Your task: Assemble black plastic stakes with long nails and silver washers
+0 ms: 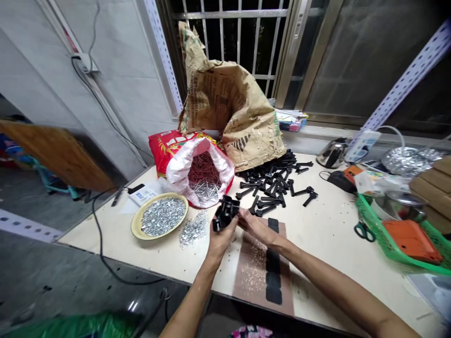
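Observation:
Above the table's middle, my left hand [221,238] is closed around a clump of black plastic parts [226,213]. My right hand [256,227] meets it from the right, fingers pinched at the clump's edge; what lies between those fingertips is hidden. Just beyond is an open red and white sack [169,162] of long thin metal pins [206,180]. A heap of black plastic pieces with long stems [271,188] spreads behind my hands. Under my right forearm lies a brown board [241,277] bearing small copper-coloured bits [254,277] and black pads [273,280].
A yellow bowl [135,231] full of small metal pieces stands left, with more spilled beside it [193,229]. A torn brown paper sack [255,117] rises behind. Scissors [365,232], a green basket [373,251] and a kettle [331,154] are right. A black cable [102,249] hangs over the left edge.

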`<state>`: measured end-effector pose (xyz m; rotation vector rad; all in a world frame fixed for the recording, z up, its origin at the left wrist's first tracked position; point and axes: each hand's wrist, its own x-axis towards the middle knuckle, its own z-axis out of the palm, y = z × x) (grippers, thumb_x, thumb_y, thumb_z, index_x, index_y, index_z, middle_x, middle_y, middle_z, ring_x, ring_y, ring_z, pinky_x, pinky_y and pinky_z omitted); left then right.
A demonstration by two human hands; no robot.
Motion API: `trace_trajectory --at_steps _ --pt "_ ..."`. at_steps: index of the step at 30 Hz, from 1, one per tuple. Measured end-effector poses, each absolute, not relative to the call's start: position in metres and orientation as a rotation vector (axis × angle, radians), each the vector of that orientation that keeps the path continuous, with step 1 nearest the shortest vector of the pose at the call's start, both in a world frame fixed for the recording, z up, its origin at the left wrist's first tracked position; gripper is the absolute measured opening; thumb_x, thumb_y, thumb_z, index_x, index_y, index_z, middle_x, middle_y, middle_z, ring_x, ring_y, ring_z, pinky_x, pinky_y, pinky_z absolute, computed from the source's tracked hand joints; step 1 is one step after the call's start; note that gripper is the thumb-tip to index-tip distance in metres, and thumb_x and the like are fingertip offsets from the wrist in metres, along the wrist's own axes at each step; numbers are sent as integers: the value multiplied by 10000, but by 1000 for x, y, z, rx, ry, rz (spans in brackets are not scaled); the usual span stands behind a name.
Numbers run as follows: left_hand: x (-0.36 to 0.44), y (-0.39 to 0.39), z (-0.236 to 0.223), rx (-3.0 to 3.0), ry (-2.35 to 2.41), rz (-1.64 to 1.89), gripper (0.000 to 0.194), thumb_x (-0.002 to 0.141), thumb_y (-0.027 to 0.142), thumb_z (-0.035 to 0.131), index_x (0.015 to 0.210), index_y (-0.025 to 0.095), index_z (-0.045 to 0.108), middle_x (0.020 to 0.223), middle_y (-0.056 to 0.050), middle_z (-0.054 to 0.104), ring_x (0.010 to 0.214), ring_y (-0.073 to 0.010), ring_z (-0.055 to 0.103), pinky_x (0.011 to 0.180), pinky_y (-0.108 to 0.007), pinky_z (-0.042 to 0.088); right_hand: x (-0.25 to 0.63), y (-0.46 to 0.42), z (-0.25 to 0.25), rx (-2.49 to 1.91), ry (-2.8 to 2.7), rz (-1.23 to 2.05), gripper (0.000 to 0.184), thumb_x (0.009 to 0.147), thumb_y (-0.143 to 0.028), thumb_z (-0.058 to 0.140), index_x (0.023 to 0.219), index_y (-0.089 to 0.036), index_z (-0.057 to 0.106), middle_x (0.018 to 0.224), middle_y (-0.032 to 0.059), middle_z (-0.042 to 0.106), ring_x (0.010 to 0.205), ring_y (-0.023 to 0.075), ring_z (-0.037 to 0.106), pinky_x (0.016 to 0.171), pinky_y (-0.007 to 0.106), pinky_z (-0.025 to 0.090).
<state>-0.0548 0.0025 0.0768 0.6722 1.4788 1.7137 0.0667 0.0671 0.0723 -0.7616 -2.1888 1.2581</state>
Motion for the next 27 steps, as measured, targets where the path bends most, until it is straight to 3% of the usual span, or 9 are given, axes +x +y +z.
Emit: trace_trajectory --at_steps 4,6,11,16,18,21,23,27 --pt "-88 -22 68 420 1527 1855 288 591 303 793 807 158 670 737 -13 682 682 -142 632 703 -260 476 62 94 64 -682 -2663 668 397 930 -432 423 1249 -241 562 1400 91 443 1371 292 242 1093 564 168" --pt "-101 -31 66 387 1480 1912 281 584 312 793 768 160 647 667 10 647 624 -125 602 663 -251 461 64 118 55 -701 -2796 463 369 867 -422 552 1202 -277 601 1416 74 425 1374 340 210 1070 628 125" --pt "-116 -47 55 403 1551 1875 271 600 340 783 759 168 646 669 7 647 655 -121 591 645 -233 437 81 174 38 -791 -2827 356 179 769 -282 691 948 -294 710 1357 43 496 1286 336 389 1052 573 269" --pt "-121 -46 47 386 1542 1830 337 578 376 797 784 151 653 680 -11 653 647 -125 582 612 -233 432 88 199 54 -1015 -2724 90 107 688 -95 709 760 -173 695 1229 186 555 1198 420 421 927 618 322" --pt "-120 -41 47 375 1525 1818 362 567 373 806 812 151 659 700 -17 659 660 -129 589 624 -237 442 70 195 64 -1014 -2692 3 79 745 -120 666 811 -161 682 1165 195 575 1130 392 451 885 577 346" --pt "-115 -34 48 362 1548 1757 377 560 390 807 811 145 669 708 -32 665 674 -142 598 602 -236 441 17 180 68 -848 -2737 -33 136 885 -196 523 883 -191 659 964 118 637 975 267 495 818 418 389" --pt "-111 -30 47 355 1573 1721 391 552 400 809 815 142 680 724 -44 674 693 -154 608 604 -240 444 -23 171 63 -704 -2795 -18 160 908 -213 498 856 -208 649 895 74 644 916 214 489 781 344 380" --pt "-113 -29 41 368 1592 1705 424 565 397 803 893 149 699 851 -66 696 770 -172 624 687 -268 463 -75 165 46 -557 -2835 29 156 899 -150 498 848 -196 639 846 55 641 871 180 487 764 302 351"
